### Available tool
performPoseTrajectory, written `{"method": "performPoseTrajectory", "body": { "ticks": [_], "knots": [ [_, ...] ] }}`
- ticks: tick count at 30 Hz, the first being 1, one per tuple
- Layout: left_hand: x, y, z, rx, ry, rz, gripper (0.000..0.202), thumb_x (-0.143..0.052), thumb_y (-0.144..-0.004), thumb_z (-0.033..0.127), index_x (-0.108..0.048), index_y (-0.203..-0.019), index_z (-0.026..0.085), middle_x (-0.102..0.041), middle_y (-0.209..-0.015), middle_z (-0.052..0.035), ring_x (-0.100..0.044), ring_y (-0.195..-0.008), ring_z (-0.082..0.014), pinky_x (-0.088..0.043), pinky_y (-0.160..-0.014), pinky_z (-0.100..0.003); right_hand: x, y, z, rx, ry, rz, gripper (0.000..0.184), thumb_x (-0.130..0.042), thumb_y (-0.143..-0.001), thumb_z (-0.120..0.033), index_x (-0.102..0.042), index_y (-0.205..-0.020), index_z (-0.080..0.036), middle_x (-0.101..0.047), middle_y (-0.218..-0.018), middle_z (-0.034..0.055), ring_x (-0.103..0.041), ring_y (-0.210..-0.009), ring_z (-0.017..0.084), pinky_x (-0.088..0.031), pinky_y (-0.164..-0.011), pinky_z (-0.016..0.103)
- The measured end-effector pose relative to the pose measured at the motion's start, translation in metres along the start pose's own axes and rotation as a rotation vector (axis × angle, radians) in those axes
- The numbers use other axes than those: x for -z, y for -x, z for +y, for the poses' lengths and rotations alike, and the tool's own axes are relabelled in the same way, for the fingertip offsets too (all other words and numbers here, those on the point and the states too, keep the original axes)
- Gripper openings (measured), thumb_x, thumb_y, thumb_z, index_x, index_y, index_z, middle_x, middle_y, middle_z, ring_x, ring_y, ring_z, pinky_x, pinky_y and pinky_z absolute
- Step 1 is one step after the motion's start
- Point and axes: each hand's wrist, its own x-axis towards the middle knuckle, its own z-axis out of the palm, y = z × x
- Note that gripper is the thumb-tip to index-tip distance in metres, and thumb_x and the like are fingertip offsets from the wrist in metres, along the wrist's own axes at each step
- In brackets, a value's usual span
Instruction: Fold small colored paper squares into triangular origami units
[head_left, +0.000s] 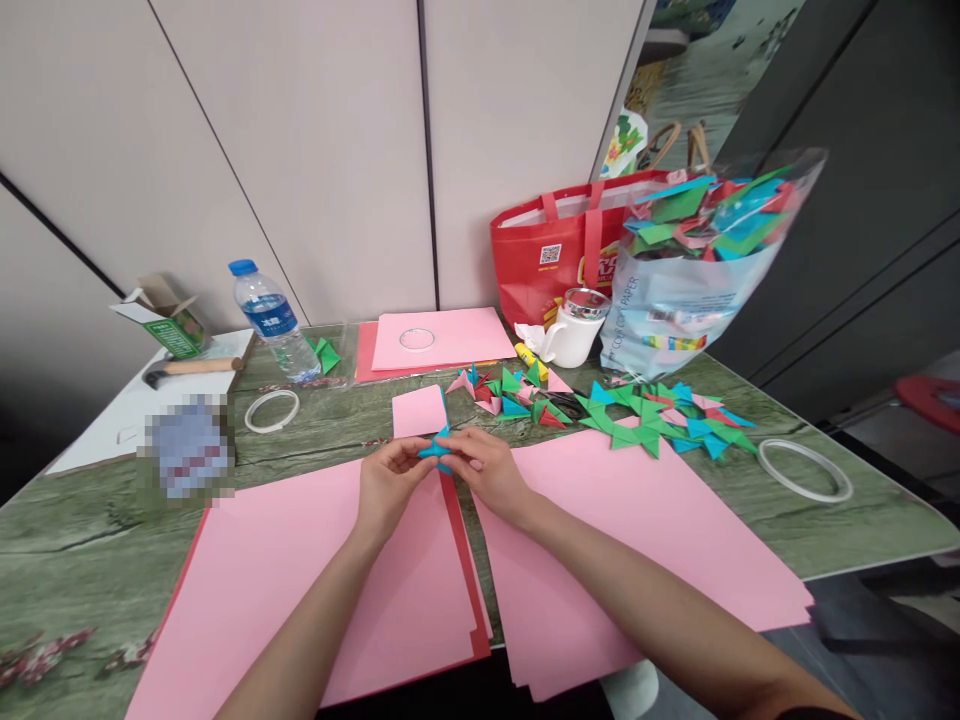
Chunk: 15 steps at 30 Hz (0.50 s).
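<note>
Between my two hands is a small folded piece of blue paper point(437, 449), pinched at both sides. My left hand point(390, 478) has thumb and fingers closed on its left end. On its right end, my right hand point(491, 472) pinches with thumb and fingertips. Just behind it lies a small pink paper stack point(418, 411) with a blue edge showing at the right. Under my forearms are large pink sheets on the left point(285, 560), with red paper beneath, and more pink sheets on the right point(645, 520).
Folded paper pieces point(514, 392) and joined paper rings point(637, 425) lie behind my hands. A white mug point(576, 335), a red bag point(525, 262) and a plastic bag of folded papers point(667, 300) stand behind. Leftward are a water bottle point(276, 325), tape roll point(272, 411) and hammer point(199, 366).
</note>
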Motion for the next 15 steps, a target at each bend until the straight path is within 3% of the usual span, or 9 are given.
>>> {"method": "performPoseTrajectory", "body": {
  "ticks": [6, 10, 12, 15],
  "knots": [
    [0.0009, 0.0013, -0.0027, -0.158, -0.25, 0.047, 0.016, -0.068, -0.063, 0.028, -0.067, -0.074, 0.017, -0.066, -0.073, -0.0033, -0.06, -0.065, -0.0163, -0.05, -0.061, -0.029, -0.0011, 0.0007, 0.0024, 0.053, 0.076, 0.026, 0.018, -0.052, -0.081, -0.021, -0.064, -0.095, -0.023, -0.055, -0.08, 0.0046, -0.056, -0.076, 0.015, -0.047, -0.065, 0.028],
    [0.0003, 0.0023, 0.001, -0.227, -0.302, 0.04, 0.006, -0.066, -0.065, 0.025, -0.066, -0.066, 0.019, -0.064, -0.069, -0.0019, -0.058, -0.065, -0.0147, -0.047, -0.061, -0.026, 0.0004, -0.0001, -0.0013, 0.059, 0.144, 0.02, 0.015, -0.052, -0.081, -0.021, -0.064, -0.089, -0.021, -0.056, -0.091, 0.0073, -0.055, -0.086, 0.017, -0.047, -0.073, 0.031],
    [-0.0001, 0.0021, 0.0033, -0.219, -0.251, 0.029, 0.006, -0.066, -0.065, 0.024, -0.065, -0.062, 0.018, -0.063, -0.07, -0.0023, -0.058, -0.068, -0.015, -0.047, -0.064, -0.026, 0.0009, -0.0006, -0.0038, 0.059, 0.128, -0.007, 0.014, -0.051, -0.082, -0.02, -0.063, -0.087, -0.02, -0.06, -0.089, 0.0066, -0.057, -0.085, 0.017, -0.046, -0.075, 0.031],
    [-0.0003, 0.0011, 0.0053, -0.09, -0.101, -0.003, 0.011, -0.069, -0.062, 0.025, -0.066, -0.069, 0.017, -0.064, -0.072, -0.0026, -0.059, -0.066, -0.0149, -0.048, -0.063, -0.027, 0.0014, -0.0015, -0.0067, -0.01, 0.057, -0.038, 0.011, -0.05, -0.082, -0.021, -0.062, -0.081, -0.019, -0.063, -0.075, 0.0036, -0.058, -0.071, 0.015, -0.046, -0.066, 0.028]
  ]
}}
